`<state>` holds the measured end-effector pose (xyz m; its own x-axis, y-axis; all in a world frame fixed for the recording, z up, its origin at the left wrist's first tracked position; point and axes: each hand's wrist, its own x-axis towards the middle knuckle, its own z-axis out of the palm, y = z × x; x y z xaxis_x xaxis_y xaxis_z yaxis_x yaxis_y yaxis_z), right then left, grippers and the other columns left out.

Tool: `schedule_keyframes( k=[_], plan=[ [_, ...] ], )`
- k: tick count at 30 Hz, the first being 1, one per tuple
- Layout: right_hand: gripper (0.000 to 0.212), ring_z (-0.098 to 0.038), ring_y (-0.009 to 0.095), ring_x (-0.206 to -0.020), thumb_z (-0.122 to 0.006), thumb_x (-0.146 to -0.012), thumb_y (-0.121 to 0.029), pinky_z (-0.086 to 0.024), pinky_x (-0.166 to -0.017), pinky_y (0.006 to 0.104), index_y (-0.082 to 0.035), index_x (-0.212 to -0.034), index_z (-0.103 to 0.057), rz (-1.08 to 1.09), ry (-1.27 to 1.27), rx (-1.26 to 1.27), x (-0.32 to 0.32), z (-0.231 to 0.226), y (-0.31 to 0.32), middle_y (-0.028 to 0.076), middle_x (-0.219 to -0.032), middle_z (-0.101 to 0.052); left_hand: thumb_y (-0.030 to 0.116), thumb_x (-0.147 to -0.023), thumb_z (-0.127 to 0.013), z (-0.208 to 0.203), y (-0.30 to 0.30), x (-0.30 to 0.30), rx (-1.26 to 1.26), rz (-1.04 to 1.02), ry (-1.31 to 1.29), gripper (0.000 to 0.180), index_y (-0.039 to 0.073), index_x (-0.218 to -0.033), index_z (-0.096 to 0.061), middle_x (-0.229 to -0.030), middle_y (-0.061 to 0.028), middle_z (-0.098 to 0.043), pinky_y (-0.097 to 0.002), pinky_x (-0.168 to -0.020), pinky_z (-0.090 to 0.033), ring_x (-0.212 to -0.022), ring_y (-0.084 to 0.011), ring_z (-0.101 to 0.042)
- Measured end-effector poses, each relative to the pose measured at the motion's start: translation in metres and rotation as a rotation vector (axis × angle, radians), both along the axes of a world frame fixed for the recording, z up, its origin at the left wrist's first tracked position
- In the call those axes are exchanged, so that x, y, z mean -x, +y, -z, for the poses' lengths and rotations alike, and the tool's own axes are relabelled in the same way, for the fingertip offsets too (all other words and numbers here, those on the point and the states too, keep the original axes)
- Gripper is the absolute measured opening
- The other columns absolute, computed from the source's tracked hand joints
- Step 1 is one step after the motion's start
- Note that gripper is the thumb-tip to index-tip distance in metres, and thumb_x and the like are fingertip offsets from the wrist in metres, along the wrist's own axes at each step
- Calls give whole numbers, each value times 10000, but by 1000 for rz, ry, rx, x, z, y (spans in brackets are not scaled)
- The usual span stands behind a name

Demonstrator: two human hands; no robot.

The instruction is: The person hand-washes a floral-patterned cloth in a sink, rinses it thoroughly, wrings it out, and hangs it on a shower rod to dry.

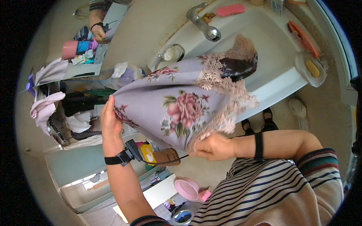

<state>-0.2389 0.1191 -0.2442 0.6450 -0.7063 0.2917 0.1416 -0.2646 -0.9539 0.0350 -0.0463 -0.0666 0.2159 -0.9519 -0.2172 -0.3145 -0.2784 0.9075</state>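
Observation:
A lavender lace-trimmed cloth with printed pink roses stretches between my hands in front of the sink. My left hand pinches its left edge, the fingers pointing up and partly behind the fabric. Closed in a fist, my right hand grips the near corner by the beige lace. The far lace end hangs over the basin, beside a dark, wet-looking patch. A watch-like device with a black cable sits on my left wrist, and a black band circles my right.
Behind the cloth lies a white sink with a chrome faucet. A pink soap dish, an orange brush and yellow soap rest on its rim. A mirror and cluttered shelf stand left; a pink basin is below.

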Motion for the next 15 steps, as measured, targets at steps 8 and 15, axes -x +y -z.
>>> schedule_keyframes(
  k=[8, 15],
  plan=[
    [307, -669, 400, -818, -516, -807, -72, -530, -727, 493, -50, -1110, -561, -308, 247, 211, -58, 49, 29, 229, -867, -661, 305, -921, -632, 15, 41, -43, -170, -243, -153, 327, 25, -1089, -625, -1089, -102, -656, -496, -837, -495, -968, -251, -633],
    [238, -672, 394, -774, -540, -783, -71, -537, -694, 482, 50, -988, -553, -325, 275, 320, -74, 62, 47, 269, -796, -642, 335, -896, -657, 20, 54, -52, -207, -275, -102, 325, 88, -1106, -642, -1105, -72, -640, -519, -851, -440, -1006, -246, -590]
  ],
)
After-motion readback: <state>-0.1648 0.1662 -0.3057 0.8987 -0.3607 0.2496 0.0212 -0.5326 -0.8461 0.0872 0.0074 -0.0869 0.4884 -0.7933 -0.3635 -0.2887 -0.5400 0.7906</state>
